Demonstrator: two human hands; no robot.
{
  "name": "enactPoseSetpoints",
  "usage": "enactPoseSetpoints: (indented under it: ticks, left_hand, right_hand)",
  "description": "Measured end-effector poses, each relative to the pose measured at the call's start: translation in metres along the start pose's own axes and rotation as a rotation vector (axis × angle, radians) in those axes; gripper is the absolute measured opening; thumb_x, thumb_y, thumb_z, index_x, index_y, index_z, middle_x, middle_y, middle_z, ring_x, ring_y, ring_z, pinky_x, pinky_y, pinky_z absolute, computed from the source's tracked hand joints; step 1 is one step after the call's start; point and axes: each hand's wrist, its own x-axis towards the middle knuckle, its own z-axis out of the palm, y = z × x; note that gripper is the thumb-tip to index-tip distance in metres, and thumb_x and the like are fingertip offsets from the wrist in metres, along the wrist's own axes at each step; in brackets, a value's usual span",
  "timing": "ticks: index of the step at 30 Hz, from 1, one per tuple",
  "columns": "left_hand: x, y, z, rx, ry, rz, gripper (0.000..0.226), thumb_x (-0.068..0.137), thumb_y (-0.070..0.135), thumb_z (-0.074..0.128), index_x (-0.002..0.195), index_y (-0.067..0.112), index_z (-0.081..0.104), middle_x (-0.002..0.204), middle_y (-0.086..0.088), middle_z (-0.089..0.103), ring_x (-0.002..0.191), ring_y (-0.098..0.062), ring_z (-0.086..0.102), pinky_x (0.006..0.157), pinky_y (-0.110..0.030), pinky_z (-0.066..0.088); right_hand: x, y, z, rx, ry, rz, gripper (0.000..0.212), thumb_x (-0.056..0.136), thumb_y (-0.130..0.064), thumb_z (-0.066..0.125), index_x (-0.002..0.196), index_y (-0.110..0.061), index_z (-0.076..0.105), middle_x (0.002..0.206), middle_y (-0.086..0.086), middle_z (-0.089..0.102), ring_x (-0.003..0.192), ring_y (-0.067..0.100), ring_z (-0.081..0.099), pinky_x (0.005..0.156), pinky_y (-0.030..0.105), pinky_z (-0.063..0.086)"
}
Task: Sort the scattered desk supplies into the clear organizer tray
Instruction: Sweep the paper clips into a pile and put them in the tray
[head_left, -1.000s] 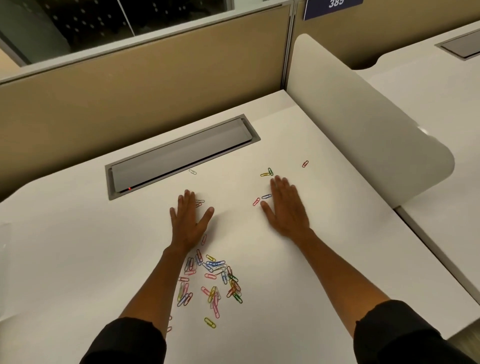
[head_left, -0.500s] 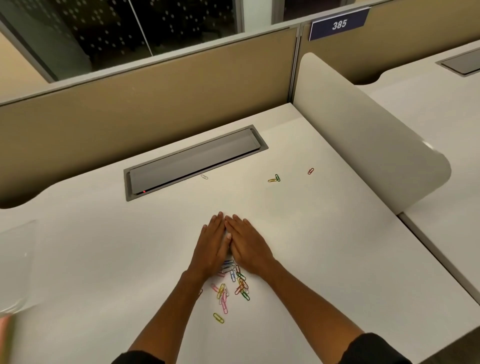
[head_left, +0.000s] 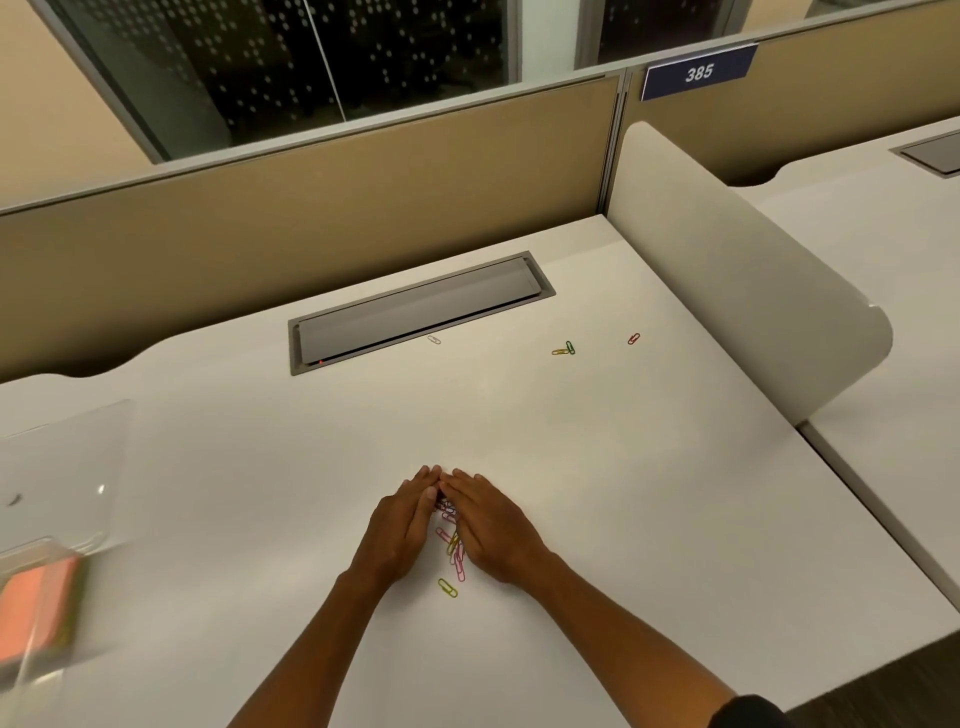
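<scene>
Between left hand (head_left: 397, 535) and right hand (head_left: 496, 530), fingers straight, fingertips touching: paper clip pile (head_left: 453, 545); clear tray (head_left: 57, 488) far left.

We are in an open-plan office, at a numbered workstation. A tan fabric partition (head_left: 311, 208) runs across 12 o'clock, and at 1 o'clock a blue plate (head_left: 698, 71) on it reads 385. The white surface (head_left: 623, 493) has a grey cable hatch (head_left: 421, 312) set into it. A rounded white divider (head_left: 737, 280) at 2 o'clock separates us from a matching neighbouring workstation (head_left: 883, 218), and glass panels (head_left: 291, 67) rise behind the partition.
</scene>
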Motion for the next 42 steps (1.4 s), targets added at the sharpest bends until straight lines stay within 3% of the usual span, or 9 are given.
enactPoseSetpoints:
  ticks: [4,7,9,13,18,24,28,36,42]
  left_hand:
    - [-0.009,-0.003,-0.006,-0.012,0.018,0.014,0.053,0.096,0.053,0.027,0.131,0.026,0.056,0.133,0.009,0.056,0.128,0.004,0.043,0.110,-0.030,0.037]
    - [-0.015,0.003,-0.012,-0.023,0.012,0.068,0.044,0.099,0.045,0.030,0.126,0.027,0.060,0.125,0.013,0.061,0.120,0.007,0.049,0.104,-0.023,0.042]
    - [-0.015,0.000,-0.016,-0.044,0.029,0.070,0.045,0.098,0.045,0.031,0.131,0.026,0.055,0.131,0.012,0.057,0.123,0.005,0.048,0.105,-0.024,0.040]
    - [-0.003,-0.027,-0.023,0.049,0.051,-0.008,0.057,0.095,0.053,0.026,0.147,0.028,0.030,0.153,0.012,0.027,0.141,0.003,0.018,0.118,-0.028,0.017]
    - [0.028,-0.040,-0.027,0.198,-0.072,-0.023,0.064,0.094,0.048,0.020,0.150,0.022,0.005,0.157,0.012,-0.001,0.145,-0.003,-0.006,0.117,-0.026,-0.005]
    - [0.079,-0.035,-0.028,0.324,-0.099,-0.033,0.081,0.087,0.065,0.015,0.150,0.019,-0.007,0.156,0.009,-0.014,0.144,-0.009,-0.014,0.116,-0.032,-0.010]
    - [0.112,-0.031,-0.018,0.560,-0.100,-0.012,0.088,0.082,0.073,0.004,0.149,0.018,-0.013,0.155,0.004,-0.023,0.143,-0.014,-0.020,0.115,-0.045,-0.009]
    - [0.166,-0.014,0.004,0.659,0.039,-0.004,0.083,0.089,0.070,0.015,0.152,0.017,0.003,0.159,-0.005,-0.007,0.146,-0.019,-0.009,0.117,-0.052,0.001]
    - [0.200,-0.008,0.007,0.649,0.096,-0.010,0.091,0.086,0.073,0.025,0.151,0.015,-0.002,0.159,-0.008,-0.008,0.146,-0.020,-0.010,0.118,-0.047,0.003]
  right_hand:
    - [-0.008,-0.002,0.003,0.031,-0.018,-0.017,0.054,0.094,-0.024,0.024,0.145,-0.012,0.035,0.152,-0.001,0.034,0.143,0.007,0.024,0.119,0.029,0.017]
    - [-0.012,-0.005,0.002,0.077,-0.032,-0.033,0.052,0.096,-0.023,0.026,0.147,-0.014,0.031,0.154,-0.002,0.031,0.143,0.004,0.021,0.119,0.027,0.016]
    - [-0.012,-0.001,-0.004,0.099,-0.014,-0.026,0.052,0.098,-0.025,0.031,0.149,-0.016,0.027,0.155,-0.003,0.026,0.143,0.002,0.017,0.119,0.025,0.016]
    - [-0.008,0.030,-0.032,0.069,0.213,0.099,0.055,0.097,-0.035,0.033,0.148,-0.016,0.027,0.154,-0.006,0.022,0.144,0.007,0.017,0.118,0.026,0.016]
    - [-0.005,0.099,-0.079,-0.081,0.448,0.400,0.061,0.095,-0.041,0.033,0.145,-0.008,0.032,0.153,0.010,0.030,0.143,0.021,0.023,0.117,0.040,0.021]
    - [0.006,0.147,-0.115,-0.373,0.374,0.610,0.073,0.092,-0.055,0.023,0.148,-0.008,0.023,0.156,0.013,0.021,0.145,0.027,0.016,0.119,0.043,0.014]
    - [0.025,0.162,-0.125,-0.456,0.360,0.718,0.077,0.091,-0.060,0.023,0.148,-0.009,0.022,0.156,0.015,0.019,0.145,0.030,0.014,0.119,0.046,0.013]
    - [0.063,0.188,-0.141,-0.496,0.347,0.764,0.085,0.089,-0.068,0.024,0.151,-0.011,0.009,0.156,0.017,0.016,0.145,0.032,0.012,0.119,0.047,0.011]
    - [0.090,0.198,-0.143,-0.489,0.340,0.745,0.089,0.087,-0.072,0.021,0.151,-0.011,0.009,0.157,0.018,0.013,0.146,0.030,0.008,0.120,0.045,0.010]
